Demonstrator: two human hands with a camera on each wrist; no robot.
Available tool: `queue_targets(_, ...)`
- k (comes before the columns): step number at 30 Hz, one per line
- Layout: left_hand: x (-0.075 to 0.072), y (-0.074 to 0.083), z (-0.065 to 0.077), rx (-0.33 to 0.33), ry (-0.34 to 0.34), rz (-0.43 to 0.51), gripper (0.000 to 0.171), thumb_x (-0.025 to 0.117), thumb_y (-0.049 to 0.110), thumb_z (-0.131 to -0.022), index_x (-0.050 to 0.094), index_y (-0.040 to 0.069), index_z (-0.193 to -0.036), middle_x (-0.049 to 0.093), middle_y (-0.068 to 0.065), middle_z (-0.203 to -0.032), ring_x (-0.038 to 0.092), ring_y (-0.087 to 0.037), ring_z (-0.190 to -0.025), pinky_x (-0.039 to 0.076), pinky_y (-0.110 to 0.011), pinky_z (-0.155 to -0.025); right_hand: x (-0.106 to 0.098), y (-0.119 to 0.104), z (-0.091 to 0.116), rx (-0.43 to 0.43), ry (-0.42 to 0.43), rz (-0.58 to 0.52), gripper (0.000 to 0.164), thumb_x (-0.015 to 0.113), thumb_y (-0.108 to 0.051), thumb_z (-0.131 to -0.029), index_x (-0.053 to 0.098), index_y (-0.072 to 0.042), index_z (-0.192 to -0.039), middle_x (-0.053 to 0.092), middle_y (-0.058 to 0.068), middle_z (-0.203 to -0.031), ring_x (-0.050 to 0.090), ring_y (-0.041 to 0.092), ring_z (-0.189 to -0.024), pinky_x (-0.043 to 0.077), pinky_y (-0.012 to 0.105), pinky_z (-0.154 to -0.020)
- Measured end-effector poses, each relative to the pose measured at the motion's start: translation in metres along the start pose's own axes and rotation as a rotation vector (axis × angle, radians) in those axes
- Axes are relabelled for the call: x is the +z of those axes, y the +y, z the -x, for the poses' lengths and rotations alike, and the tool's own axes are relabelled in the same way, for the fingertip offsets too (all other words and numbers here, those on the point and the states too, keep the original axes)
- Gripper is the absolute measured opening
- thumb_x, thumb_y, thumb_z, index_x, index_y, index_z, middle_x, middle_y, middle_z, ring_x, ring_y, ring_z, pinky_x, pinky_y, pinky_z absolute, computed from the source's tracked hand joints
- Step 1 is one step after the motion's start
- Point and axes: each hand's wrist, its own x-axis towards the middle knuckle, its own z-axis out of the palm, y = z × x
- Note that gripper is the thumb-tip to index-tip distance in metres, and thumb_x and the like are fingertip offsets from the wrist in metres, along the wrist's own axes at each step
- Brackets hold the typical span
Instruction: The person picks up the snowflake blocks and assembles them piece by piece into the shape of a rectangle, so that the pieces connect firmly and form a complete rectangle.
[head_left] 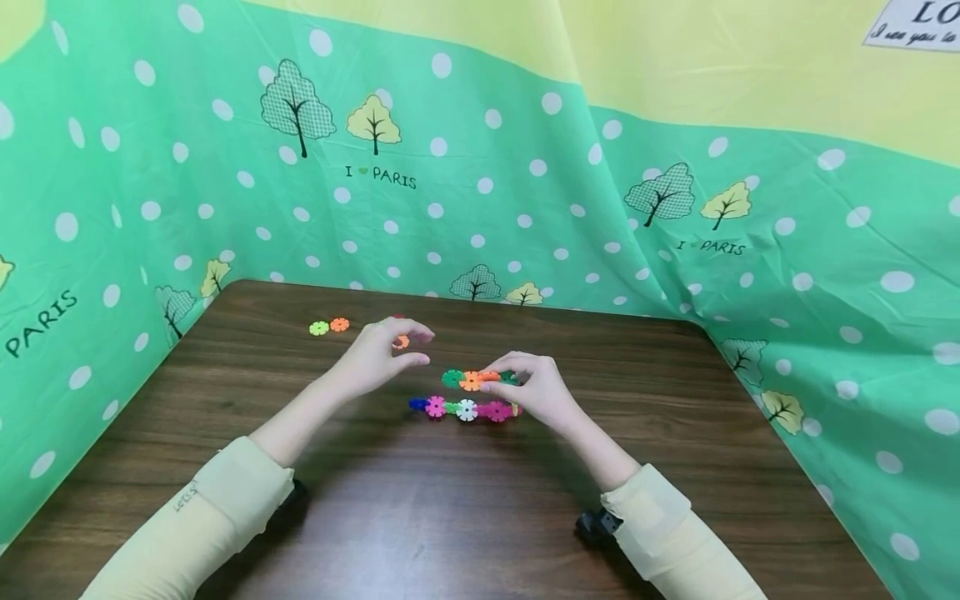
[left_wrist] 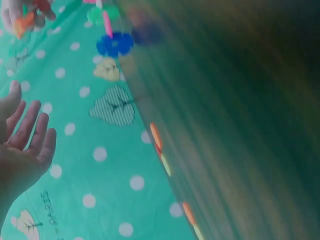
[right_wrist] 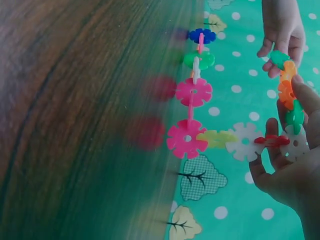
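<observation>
My right hand [head_left: 536, 387] pinches a chain of notched plastic flower discs [right_wrist: 194, 92] slotted into one another. One end section, with orange discs [right_wrist: 286, 95] and green ones, runs from my right fingers toward the left. A lower row with blue, pink, green and white discs joins it through yellow, white and red pieces, so the chain bends round in a U. My left hand [head_left: 378, 358] hovers to the left of the chain, fingers spread from the thumb, with nothing between them. In the left wrist view that hand [left_wrist: 27, 145] shows its fingers apart.
A lime disc [head_left: 319, 328] and an orange disc [head_left: 340, 324] lie side by side at the table's back left. More loose discs [head_left: 402, 342] lie behind my left hand, partly hidden by it. A green dotted curtain [head_left: 450, 208] hangs round the brown wooden table [head_left: 360, 533].
</observation>
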Motion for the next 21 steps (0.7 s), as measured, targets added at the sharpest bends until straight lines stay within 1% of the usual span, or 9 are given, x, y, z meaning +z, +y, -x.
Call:
queue_targets(2,-0.005,-0.006,-0.001,-0.005,-0.013,-0.036,0.035,0.075,0.021,-0.081,0.064,0.014,-0.114,0.066,-0.001,-0.112,0.055,-0.021,-0.110,0.045,-0.045,-0.093,0.001,0.009,-0.001,0.005,-0.001,-0.003,0.018,0.080,-0.022,-0.076,0.075,-0.014,-0.092,0.070,0.000,-0.093,0.059,0.013,-0.067,0.051,0.028,-0.055)
queue_targets(3,-0.007,-0.010,-0.001,-0.007,-0.026,-0.051,0.037,0.075,0.021,-0.081,0.064,0.014,-0.116,0.065,-0.001,-0.114,0.054,-0.022,-0.112,0.045,-0.045,-0.094,0.001,0.012,-0.002,0.006,0.002,0.000,0.019,0.080,-0.024,-0.075,0.075,-0.016,-0.091,0.070,-0.001,-0.093,0.059,0.011,-0.068,0.051,0.027,-0.056)
queue_targets(5,-0.010,-0.019,-0.003,-0.015,-0.056,-0.080,0.042,0.076,0.022,-0.081,0.062,0.014,-0.120,0.064,-0.003,-0.119,0.051,-0.023,-0.116,0.043,-0.046,-0.097,0.001,0.015,-0.002,-0.004,0.007,0.008,0.019,0.080,-0.029,-0.075,0.076,-0.019,-0.091,0.070,-0.004,-0.091,0.057,0.010,-0.065,0.048,0.025,-0.054)
queue_targets(8,-0.013,-0.035,-0.005,-0.035,-0.104,-0.094,0.048,0.076,0.020,-0.080,0.059,0.013,-0.124,0.061,-0.006,-0.125,0.047,-0.025,-0.121,0.040,-0.047,-0.099,-0.001,0.017,-0.002,-0.026,0.019,0.012,0.018,0.080,-0.033,-0.075,0.076,-0.023,-0.089,0.070,-0.007,-0.087,0.052,0.013,-0.063,0.044,0.024,-0.051)
queue_targets(11,-0.014,-0.049,-0.009,-0.060,-0.143,-0.096,0.054,0.077,0.017,-0.079,0.056,0.011,-0.128,0.058,-0.009,-0.129,0.045,-0.027,-0.123,0.038,-0.048,-0.101,-0.002,0.016,-0.002,-0.044,0.020,-0.002,0.018,0.080,-0.032,-0.075,0.076,-0.022,-0.089,0.069,-0.007,-0.084,0.049,0.016,-0.061,0.041,0.025,-0.048)
queue_targets(15,-0.014,-0.064,-0.014,-0.083,-0.182,-0.113,0.058,0.077,0.015,-0.079,0.053,0.009,-0.132,0.056,-0.012,-0.131,0.044,-0.030,-0.125,0.035,-0.051,-0.103,-0.001,0.016,-0.004,-0.035,0.011,-0.015,0.018,0.080,-0.031,-0.075,0.075,-0.021,-0.090,0.069,-0.007,-0.084,0.055,0.019,-0.068,0.046,0.025,-0.052)
queue_targets(18,-0.012,-0.071,-0.017,-0.099,-0.215,-0.120,0.060,0.077,0.015,-0.079,0.051,0.008,-0.133,0.055,-0.013,-0.133,0.043,-0.032,-0.127,0.034,-0.053,-0.104,0.000,0.014,-0.005,-0.026,0.004,-0.009,0.018,0.079,-0.031,-0.076,0.075,-0.021,-0.091,0.069,-0.007,-0.086,0.057,0.019,-0.072,0.048,0.025,-0.056)
queue_targets(21,-0.010,-0.077,-0.019,-0.117,-0.242,-0.117,0.061,0.077,0.015,-0.079,0.050,0.007,-0.134,0.053,-0.014,-0.135,0.042,-0.034,-0.128,0.033,-0.054,-0.105,0.001,0.013,-0.006,-0.042,-0.014,-0.014,0.019,0.078,-0.028,-0.078,0.074,-0.019,-0.094,0.070,-0.005,-0.090,0.058,0.020,-0.072,0.049,0.026,-0.058)
